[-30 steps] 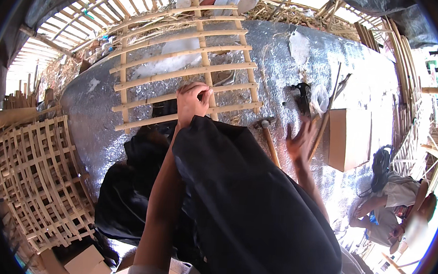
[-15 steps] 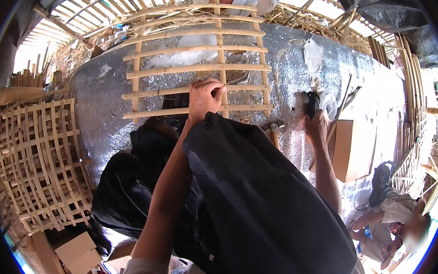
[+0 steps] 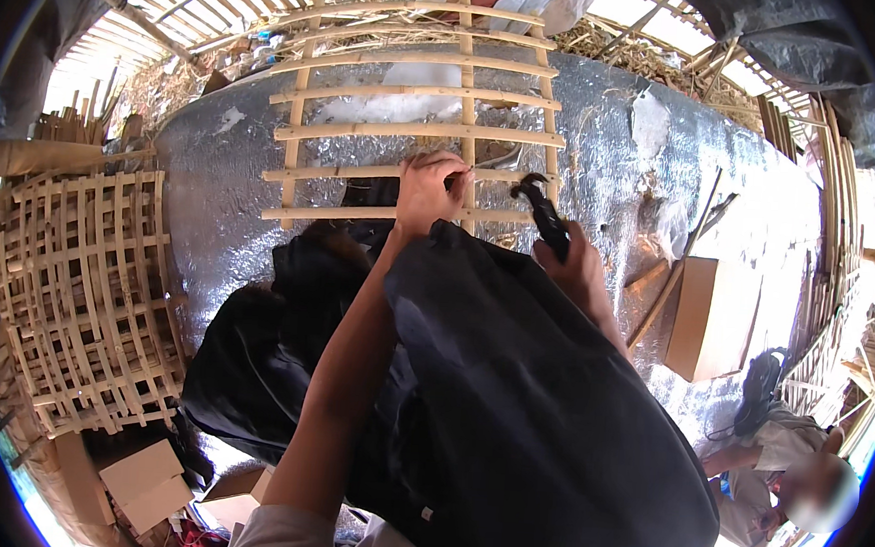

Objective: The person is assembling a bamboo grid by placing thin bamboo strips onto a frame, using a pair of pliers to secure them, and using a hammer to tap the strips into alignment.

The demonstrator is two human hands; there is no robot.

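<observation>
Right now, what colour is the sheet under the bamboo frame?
Shiny silver sheet under the pale bamboo frame; head view.

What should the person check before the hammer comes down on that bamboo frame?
1. Hammer held firmly in right hand: ok, the hand wraps the handle.
2. Left hand steadying the bamboo frame: ok, it rests on a slat.
3. Left fingers away from the hammer head: not ok, they are close beside it.
4. Nail in place: cannot tell, too small to see.
5. Frame lying flat on the silver sheet: ok.
6. Black cloth off the work spot: ok, it lies just below it.
</observation>
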